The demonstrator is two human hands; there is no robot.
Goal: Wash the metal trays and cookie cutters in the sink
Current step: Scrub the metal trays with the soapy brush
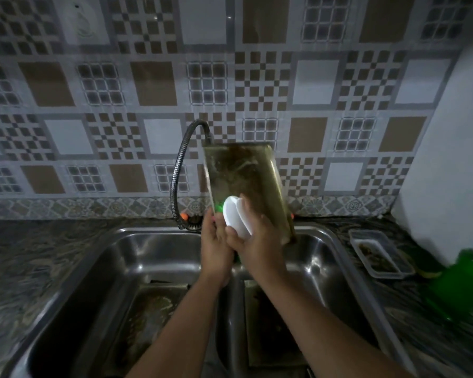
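green bottle (460, 285): blurred | tray (243, 175) lower edge: behind hands

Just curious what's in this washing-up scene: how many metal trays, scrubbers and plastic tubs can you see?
Metal trays: 3, one held upright, one in the left basin, one in the right basin
White scrubbers: 1
Clear plastic tubs: 1
Total: 5

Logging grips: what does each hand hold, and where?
Left hand grips the upright rectangular metal tray at its lower edge; right hand holds the white oval scrubber.
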